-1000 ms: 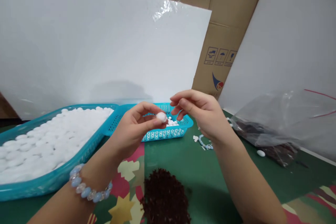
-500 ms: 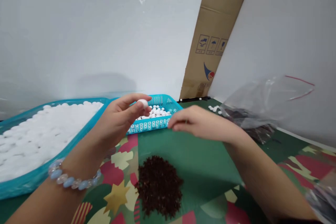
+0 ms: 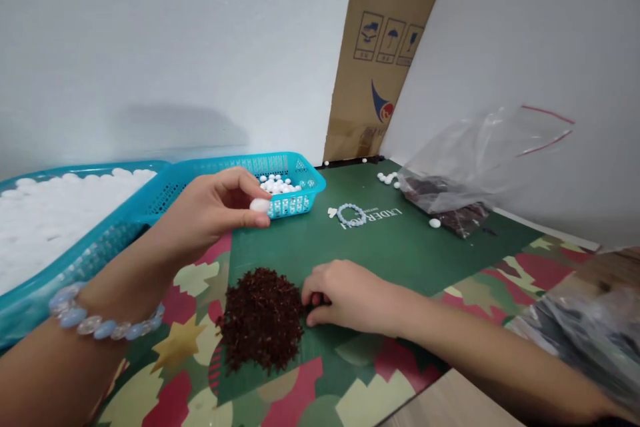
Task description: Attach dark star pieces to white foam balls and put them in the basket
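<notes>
Between the thumb and fingers of my left hand point(image 3: 220, 203) is a small white ball point(image 3: 259, 205), raised in front of the blue basket. That wrist wears a bracelet of blue and clear beads. My right hand point(image 3: 345, 297) is low over the green mat, its fingers curled at the right edge of a pile of small dark brown, stem-like pieces point(image 3: 263, 320). What its fingertips hold, if anything, is too small to make out. Behind my left hand, the blue basket point(image 3: 295, 203) contains several white balls point(image 3: 280, 185).
A larger blue tray point(image 3: 100, 253) heaped with white balls point(image 3: 55, 213) stands at left. On the green mat point(image 3: 320, 237) lies a beaded bracelet point(image 3: 351, 215). Farther right are loose white balls point(image 3: 435, 223) and a clear bag point(image 3: 465, 167) of dark pieces. White panels and cardboard point(image 3: 373, 80) rise behind.
My right hand has come down from beside the basket to the brown pile. My left hand keeps the white ball. The view has shifted, showing the bracelet on the mat.
</notes>
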The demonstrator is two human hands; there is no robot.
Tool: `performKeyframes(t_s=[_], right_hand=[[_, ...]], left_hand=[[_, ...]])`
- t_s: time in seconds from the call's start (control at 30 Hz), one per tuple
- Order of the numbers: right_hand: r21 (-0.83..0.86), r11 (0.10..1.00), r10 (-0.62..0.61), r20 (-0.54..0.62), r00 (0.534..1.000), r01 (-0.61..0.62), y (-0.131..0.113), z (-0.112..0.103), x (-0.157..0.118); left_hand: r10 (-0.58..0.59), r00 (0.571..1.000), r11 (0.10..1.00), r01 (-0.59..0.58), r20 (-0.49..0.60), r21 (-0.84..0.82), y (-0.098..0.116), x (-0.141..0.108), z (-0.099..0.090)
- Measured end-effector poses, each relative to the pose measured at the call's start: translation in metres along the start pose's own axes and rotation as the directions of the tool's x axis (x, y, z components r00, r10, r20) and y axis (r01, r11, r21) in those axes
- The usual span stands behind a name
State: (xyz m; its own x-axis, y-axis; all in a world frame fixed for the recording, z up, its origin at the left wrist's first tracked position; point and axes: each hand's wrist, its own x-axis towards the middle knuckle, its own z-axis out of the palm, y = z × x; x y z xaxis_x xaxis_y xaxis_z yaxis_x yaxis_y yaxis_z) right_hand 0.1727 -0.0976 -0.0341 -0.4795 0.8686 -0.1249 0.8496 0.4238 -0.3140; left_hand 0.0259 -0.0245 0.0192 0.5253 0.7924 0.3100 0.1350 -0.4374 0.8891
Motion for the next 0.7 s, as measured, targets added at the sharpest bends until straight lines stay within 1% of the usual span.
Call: performKeyframes(t_s=[0.1, 0.13, 0.17, 0.2, 0.23, 0.27, 0.3, 0.33, 0.37, 0.4, 0.43, 0.47, 0.5, 0.53, 0.57, 0.6, 0.63, 0.67, 0.7], right_hand=[[-0.058, 0.998, 0.014, -0.05, 0.999, -0.017, -0.003, 0.003, -0.004], [-0.098, 0.995, 0.011, -0.066, 0.998, -0.018, -0.003, 0.004, -0.006], [-0.144, 0.989, 0.0, -0.079, 0.997, -0.011, -0.003, 0.005, -0.008], [-0.188, 0.982, -0.014, -0.093, 0.996, -0.004, -0.003, 0.006, -0.011], [-0.218, 0.976, -0.022, -0.109, 0.994, -0.002, -0.002, 0.008, -0.014], [-0.222, 0.975, -0.017, -0.125, 0.992, -0.012, 0.0, 0.011, -0.017], [-0.195, 0.98, 0.012, -0.159, 0.987, -0.043, 0.003, 0.016, -0.02], [-0.141, 0.986, 0.059, -0.206, 0.977, -0.089, 0.007, 0.021, -0.023], [-0.062, 0.986, 0.13, -0.273, 0.953, -0.152, 0.011, 0.027, -0.026], [0.032, 0.98, 0.196, -0.373, 0.907, -0.198, 0.016, 0.033, -0.028], [0.141, 0.967, 0.255, -0.476, 0.842, -0.213, 0.02, 0.039, -0.03], [0.246, 0.949, 0.307, -0.577, 0.757, -0.197, 0.024, 0.044, -0.031], [0.331, 0.933, 0.338, -0.659, 0.672, -0.144, 0.027, 0.048, -0.032], [0.392, 0.916, 0.361, -0.721, 0.592, -0.081, 0.028, 0.05, -0.033], [0.429, 0.903, 0.376, -0.765, 0.523, -0.022, 0.028, 0.051, -0.033], [0.447, 0.894, 0.382, -0.788, 0.483, 0.023, 0.028, 0.051, -0.034], [0.455, 0.89, 0.384, -0.798, 0.464, 0.045, 0.026, 0.05, -0.035], [0.46, 0.886, 0.385, -0.793, 0.472, 0.051, 0.024, 0.048, -0.037], [0.47, 0.882, 0.383, -0.771, 0.508, 0.048, 0.022, 0.046, -0.04]], left_hand=[[0.025, 0.999, 0.99, -0.031, 0.046, 0.136, 0.005, 0.004, 0.001], [0.031, 0.996, 0.978, -0.049, 0.087, 0.202, 0.006, 0.01, 0.005], [0.029, 0.987, 0.955, -0.073, 0.156, 0.287, 0.008, 0.019, 0.01], [0.009, 0.971, 0.91, -0.107, 0.238, 0.4, 0.009, 0.032, 0.019], [-0.015, 0.95, 0.847, -0.154, 0.313, 0.509, 0.011, 0.047, 0.03], [-0.07, 0.918, 0.75, -0.21, 0.391, 0.627, 0.012, 0.065, 0.044], [-0.094, 0.925, 0.631, -0.23, 0.367, 0.741, 0.014, 0.085, 0.058], [-0.041, 0.95, 0.599, -0.226, 0.311, 0.769, 0.016, 0.105, 0.073], [-0.001, 0.967, 0.591, -0.206, 0.256, 0.78, 0.019, 0.124, 0.086], [0.031, 0.98, 0.591, -0.176, 0.196, 0.787, 0.022, 0.141, 0.097], [0.042, 0.988, 0.593, -0.147, 0.152, 0.792, 0.025, 0.153, 0.103], [0.044, 0.991, 0.599, -0.128, 0.127, 0.791, 0.028, 0.162, 0.105], [0.043, 0.993, 0.604, -0.113, 0.109, 0.789, 0.03, 0.165, 0.102], [0.039, 0.994, 0.609, -0.101, 0.097, 0.787, 0.032, 0.165, 0.092], [0.035, 0.996, 0.615, -0.087, 0.082, 0.784, 0.033, 0.16, 0.078], [0.036, 0.998, 0.623, -0.063, 0.052, 0.78, 0.034, 0.152, 0.057], [0.036, 0.999, 0.632, -0.039, 0.021, 0.774, 0.034, 0.142, 0.032], [0.027, 1.0, 0.645, -0.017, 0.0, 0.764, 0.033, 0.13, 0.004], [0.004, 1.0, 0.663, 0.011, -0.018, 0.748, 0.031, 0.116, -0.027]])
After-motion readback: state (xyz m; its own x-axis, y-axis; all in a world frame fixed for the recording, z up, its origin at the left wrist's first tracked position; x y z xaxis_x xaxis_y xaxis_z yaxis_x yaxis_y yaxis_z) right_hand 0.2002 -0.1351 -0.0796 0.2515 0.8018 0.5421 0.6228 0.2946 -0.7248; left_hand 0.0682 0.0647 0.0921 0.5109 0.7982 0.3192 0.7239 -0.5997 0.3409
